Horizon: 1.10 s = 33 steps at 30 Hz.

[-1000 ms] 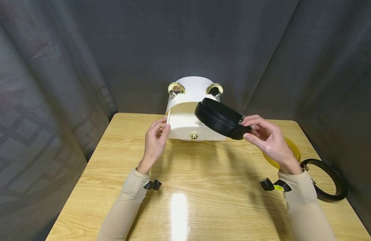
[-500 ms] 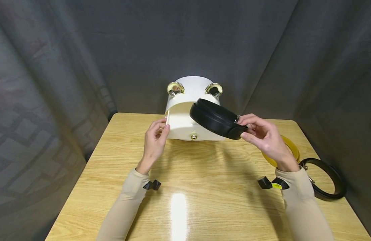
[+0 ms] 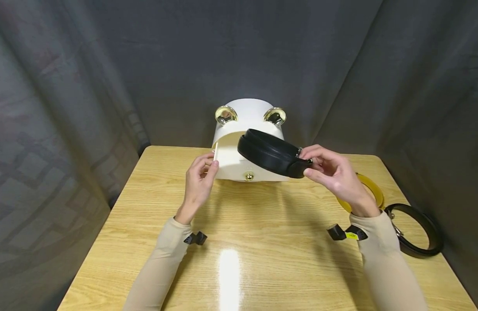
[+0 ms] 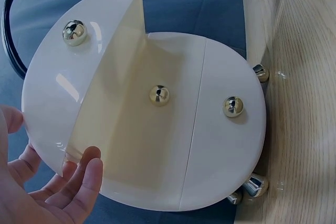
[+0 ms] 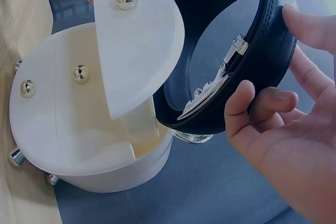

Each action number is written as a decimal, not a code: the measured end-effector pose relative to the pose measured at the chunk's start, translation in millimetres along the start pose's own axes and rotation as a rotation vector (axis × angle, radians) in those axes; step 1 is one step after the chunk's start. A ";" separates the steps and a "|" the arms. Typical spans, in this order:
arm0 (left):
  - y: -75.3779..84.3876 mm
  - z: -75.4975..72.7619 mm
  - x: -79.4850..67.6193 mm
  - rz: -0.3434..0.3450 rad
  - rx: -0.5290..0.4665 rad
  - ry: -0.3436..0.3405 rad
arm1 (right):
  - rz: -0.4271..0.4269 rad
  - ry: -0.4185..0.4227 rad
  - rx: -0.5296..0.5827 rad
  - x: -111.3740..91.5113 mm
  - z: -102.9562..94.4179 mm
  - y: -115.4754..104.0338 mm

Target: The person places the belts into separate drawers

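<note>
A white rounded box (image 3: 250,108) with gold knobs lies on its short metal feet at the back of the table. Its half-round front panel (image 4: 79,77), which bears a gold knob, stands out from the body. My left hand (image 3: 197,183) grips this panel's edge between thumb and fingers. Above the box's front, my right hand (image 3: 333,172) pinches a coiled black belt (image 3: 266,151) by its near end. The right wrist view shows the belt's silver buckle (image 5: 210,90) inside the loop. In the head view, the belt covers part of the box's opening.
On the wooden table (image 3: 254,224), a yellow coiled strap (image 3: 372,190) lies partly behind my right wrist. A dark coiled belt (image 3: 421,248) with a metal buckle sits near the right edge. Grey curtains (image 3: 239,52) surround the table's back and sides.
My right hand has moved the black belt left, bringing it further across the front of the box. My left hand stays on the panel, nearly still.
</note>
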<state>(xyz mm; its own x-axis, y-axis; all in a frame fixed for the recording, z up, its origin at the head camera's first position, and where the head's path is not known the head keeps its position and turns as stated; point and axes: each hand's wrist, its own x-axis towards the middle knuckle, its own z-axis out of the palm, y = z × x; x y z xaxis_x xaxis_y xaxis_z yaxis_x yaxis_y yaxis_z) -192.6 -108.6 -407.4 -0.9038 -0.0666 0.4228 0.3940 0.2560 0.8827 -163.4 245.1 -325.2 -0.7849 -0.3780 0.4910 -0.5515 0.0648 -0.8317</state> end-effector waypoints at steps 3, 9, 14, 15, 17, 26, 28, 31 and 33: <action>-0.2 0.3 0.6 0.001 -0.005 0.002 | 0.010 -0.010 0.003 5.3 1.5 -0.1; -0.4 0.7 1.8 0.000 -0.011 -0.001 | 0.010 -0.044 -0.031 11.8 6.9 0.4; -0.1 0.6 1.3 -0.010 -0.013 -0.004 | 0.015 -0.061 -0.070 15.5 13.4 -0.5; 0.0 0.7 1.2 -0.012 -0.014 -0.004 | 0.017 -0.060 -0.075 16.3 14.7 -0.5; 0.2 0.8 0.8 -0.013 -0.016 -0.003 | 0.018 -0.054 -0.076 18.0 16.8 -0.3; 1.5 2.1 0.4 -0.014 -0.012 -0.005 | 0.051 -0.027 -0.122 25.5 18.9 2.4; 2.0 2.0 0.5 -0.014 -0.010 -0.007 | 0.062 -0.027 -0.137 27.6 18.8 2.7; 2.7 1.3 0.4 -0.012 -0.009 -0.009 | 0.082 -0.030 -0.152 30.6 18.9 3.2; 2.6 0.7 0.1 -0.012 -0.007 -0.008 | 0.101 -0.037 -0.151 32.5 19.4 3.1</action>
<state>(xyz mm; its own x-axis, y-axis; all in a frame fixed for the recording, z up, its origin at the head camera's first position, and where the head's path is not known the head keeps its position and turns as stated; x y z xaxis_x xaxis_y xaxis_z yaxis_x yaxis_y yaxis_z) -191.8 -107.3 -405.3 -0.9097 -0.0618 0.4107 0.3845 0.2483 0.8891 -185.2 215.1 -316.8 -0.8290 -0.3963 0.3947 -0.5086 0.2406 -0.8267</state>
